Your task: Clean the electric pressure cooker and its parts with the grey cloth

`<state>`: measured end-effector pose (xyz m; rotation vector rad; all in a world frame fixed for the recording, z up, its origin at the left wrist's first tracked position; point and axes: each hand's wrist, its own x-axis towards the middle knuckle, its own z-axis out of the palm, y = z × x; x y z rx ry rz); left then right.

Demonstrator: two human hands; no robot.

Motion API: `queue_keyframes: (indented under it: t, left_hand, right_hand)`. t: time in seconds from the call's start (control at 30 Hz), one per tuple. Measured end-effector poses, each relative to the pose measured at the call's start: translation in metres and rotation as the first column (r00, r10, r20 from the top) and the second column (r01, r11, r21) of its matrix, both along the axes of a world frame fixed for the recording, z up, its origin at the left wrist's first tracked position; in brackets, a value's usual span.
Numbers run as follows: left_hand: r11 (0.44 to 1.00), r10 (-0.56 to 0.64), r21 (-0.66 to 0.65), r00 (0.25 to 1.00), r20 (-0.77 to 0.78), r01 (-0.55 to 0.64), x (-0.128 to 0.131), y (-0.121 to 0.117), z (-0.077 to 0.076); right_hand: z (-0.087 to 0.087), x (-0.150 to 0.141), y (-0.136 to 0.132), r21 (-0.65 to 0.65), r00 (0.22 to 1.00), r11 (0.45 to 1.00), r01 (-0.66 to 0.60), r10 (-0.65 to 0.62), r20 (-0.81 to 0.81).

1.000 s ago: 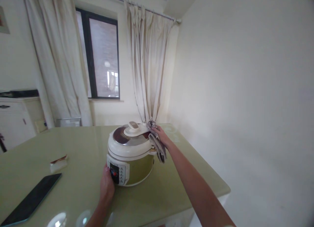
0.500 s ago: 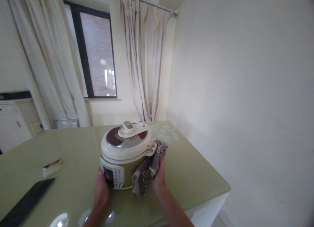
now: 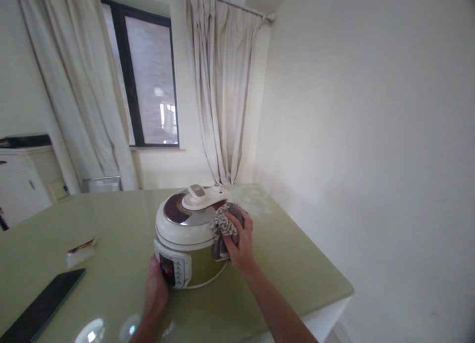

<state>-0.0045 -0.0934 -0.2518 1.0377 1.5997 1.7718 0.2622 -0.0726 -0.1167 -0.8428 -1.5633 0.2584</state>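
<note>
A white and olive-green electric pressure cooker (image 3: 185, 234) stands on a green glass-topped table (image 3: 289, 264). My right hand (image 3: 240, 244) is closed round a grey patterned cloth (image 3: 222, 226) and presses it against the cooker's right side, at the lid's rim. My left hand (image 3: 156, 289) rests against the cooker's lower front left, next to its control panel (image 3: 171, 270); its fingers are hidden behind the body.
A dark tablet (image 3: 40, 303) lies at the table's near left, with a small white block (image 3: 79, 251) beyond it. Curtains and a dark window stand behind the table. A white wall runs along the right; a white cabinet (image 3: 18, 184) is at far left.
My right hand moved with the cloth from the far side of the lid down the cooker's right side, then back up to the lid's rim. The left hand stayed at the front.
</note>
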Motion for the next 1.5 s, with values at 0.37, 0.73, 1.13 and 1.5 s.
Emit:
queue_keyframes:
  t: [0.37,0.73,1.13,1.5]
  left_hand:
    - [0.965,0.254,0.115,0.946,-0.200,-0.234,0.027,-0.047,0.037]
    - [0.767,-0.556,0.091,0.728,-0.401,0.635,0.201,-0.072,0.154]
    - [0.774,-0.413,0.217,0.733,-0.540,0.595,0.152,-0.042,0.195]
    - [0.552,0.098,0.325,0.327,-0.940,0.768,0.080,-0.040,0.236]
  right_hand:
    - [0.034,0.101,0.008,-0.428,0.590,0.731,-0.531,-0.044,-0.807]
    - [0.099,0.146,-0.071,-0.636,0.841,0.568,-0.523,0.222,-0.494]
    - [0.015,0.103,-0.081,-0.438,0.740,0.647,-0.625,0.311,-0.596]
    - [0.013,0.071,-0.094,-0.394,0.594,0.523,-0.756,0.296,-0.748]
